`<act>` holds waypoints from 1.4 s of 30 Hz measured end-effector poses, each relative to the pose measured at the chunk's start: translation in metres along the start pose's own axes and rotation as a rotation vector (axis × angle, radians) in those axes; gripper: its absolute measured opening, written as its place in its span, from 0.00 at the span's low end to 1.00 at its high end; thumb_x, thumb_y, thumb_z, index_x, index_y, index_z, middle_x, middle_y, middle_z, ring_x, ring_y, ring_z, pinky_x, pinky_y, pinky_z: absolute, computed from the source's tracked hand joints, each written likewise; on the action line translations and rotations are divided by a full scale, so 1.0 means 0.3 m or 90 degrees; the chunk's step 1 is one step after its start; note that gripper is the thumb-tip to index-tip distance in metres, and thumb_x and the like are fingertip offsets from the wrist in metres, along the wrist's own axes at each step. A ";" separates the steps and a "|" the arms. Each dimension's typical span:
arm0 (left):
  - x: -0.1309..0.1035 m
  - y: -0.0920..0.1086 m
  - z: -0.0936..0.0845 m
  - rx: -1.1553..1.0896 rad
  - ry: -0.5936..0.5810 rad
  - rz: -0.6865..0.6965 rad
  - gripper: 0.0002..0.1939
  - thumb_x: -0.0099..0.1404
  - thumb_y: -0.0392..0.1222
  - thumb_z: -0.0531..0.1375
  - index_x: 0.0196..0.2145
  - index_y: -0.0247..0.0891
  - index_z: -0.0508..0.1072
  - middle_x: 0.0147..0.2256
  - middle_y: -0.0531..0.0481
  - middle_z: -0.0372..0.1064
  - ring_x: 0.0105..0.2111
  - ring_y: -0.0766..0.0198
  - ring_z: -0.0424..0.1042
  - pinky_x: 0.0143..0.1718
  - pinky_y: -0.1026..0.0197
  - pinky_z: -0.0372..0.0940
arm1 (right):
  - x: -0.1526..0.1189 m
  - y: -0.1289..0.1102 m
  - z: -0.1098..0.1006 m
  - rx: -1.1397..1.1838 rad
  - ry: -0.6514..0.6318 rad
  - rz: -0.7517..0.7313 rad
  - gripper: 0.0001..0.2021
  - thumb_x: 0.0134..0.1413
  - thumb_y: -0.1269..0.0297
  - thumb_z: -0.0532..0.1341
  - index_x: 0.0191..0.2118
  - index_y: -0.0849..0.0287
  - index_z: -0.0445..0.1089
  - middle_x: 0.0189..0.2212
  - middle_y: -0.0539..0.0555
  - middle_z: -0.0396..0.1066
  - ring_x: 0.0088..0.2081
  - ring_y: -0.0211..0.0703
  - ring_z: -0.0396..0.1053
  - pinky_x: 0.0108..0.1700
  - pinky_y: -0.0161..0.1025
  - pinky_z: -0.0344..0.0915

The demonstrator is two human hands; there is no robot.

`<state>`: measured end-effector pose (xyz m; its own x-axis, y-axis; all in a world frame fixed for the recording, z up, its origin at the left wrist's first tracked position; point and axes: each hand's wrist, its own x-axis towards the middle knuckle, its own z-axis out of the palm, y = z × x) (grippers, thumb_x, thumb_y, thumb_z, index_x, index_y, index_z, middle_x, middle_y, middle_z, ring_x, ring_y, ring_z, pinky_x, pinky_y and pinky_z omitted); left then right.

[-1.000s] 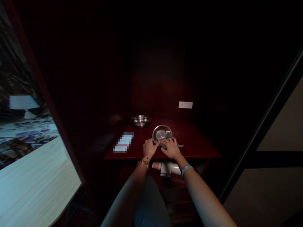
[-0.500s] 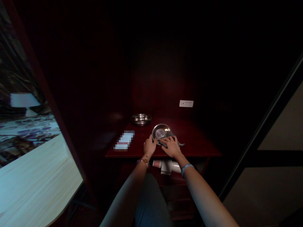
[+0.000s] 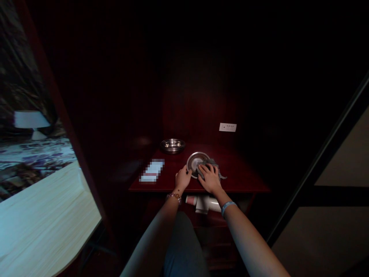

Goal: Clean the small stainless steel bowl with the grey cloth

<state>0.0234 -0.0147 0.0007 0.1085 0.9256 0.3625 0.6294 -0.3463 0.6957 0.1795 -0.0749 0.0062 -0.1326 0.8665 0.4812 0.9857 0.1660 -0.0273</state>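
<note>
Here, left hand (image 3: 183, 177) on bowl (image 3: 193, 161), right hand (image 3: 210, 179) on cloth (image 3: 215, 164), blurred sheet (image 3: 152, 170), perhaps

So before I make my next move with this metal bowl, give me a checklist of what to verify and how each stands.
1. Left hand at the metal bowl: ok, it touches the near left rim.
2. Gray cloth under the fingers of the right hand: ok, it lies across the bowl's right side.
3. Bowl back from the front edge of the red tabletop: ok.
4. Stacked bowls apart from this one: ok, a gap shows.
5. Bowl's inside dry: cannot tell, dim and partly covered.
</note>
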 end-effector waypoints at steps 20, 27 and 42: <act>-0.005 0.004 -0.009 -0.075 -0.039 0.048 0.11 0.64 0.40 0.55 0.42 0.42 0.74 0.37 0.50 0.76 0.40 0.61 0.73 0.43 0.61 0.64 | -0.004 -0.007 -0.031 0.049 -0.007 -0.090 0.19 0.65 0.59 0.49 0.58 0.48 0.64 0.58 0.49 0.66 0.60 0.50 0.55 0.62 0.52 0.39; -0.014 0.013 -0.005 -0.064 -0.041 0.053 0.13 0.64 0.41 0.55 0.46 0.41 0.73 0.40 0.47 0.76 0.42 0.60 0.73 0.44 0.61 0.63 | -0.027 -0.035 -0.032 -0.002 0.092 0.045 0.17 0.64 0.57 0.50 0.43 0.58 0.73 0.44 0.58 0.75 0.53 0.54 0.61 0.62 0.54 0.40; -0.002 -0.010 0.006 -0.065 -0.045 0.095 0.11 0.64 0.42 0.56 0.42 0.40 0.74 0.37 0.49 0.75 0.40 0.61 0.73 0.44 0.61 0.65 | -0.001 0.013 0.016 0.012 0.008 -0.091 0.28 0.64 0.59 0.49 0.68 0.51 0.48 0.67 0.50 0.49 0.67 0.51 0.44 0.65 0.54 0.38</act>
<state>0.0229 -0.0139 -0.0027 0.2507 0.8698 0.4250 0.5209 -0.4913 0.6981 0.1828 -0.0721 0.0017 -0.2703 0.8275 0.4921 0.9548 0.2961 0.0266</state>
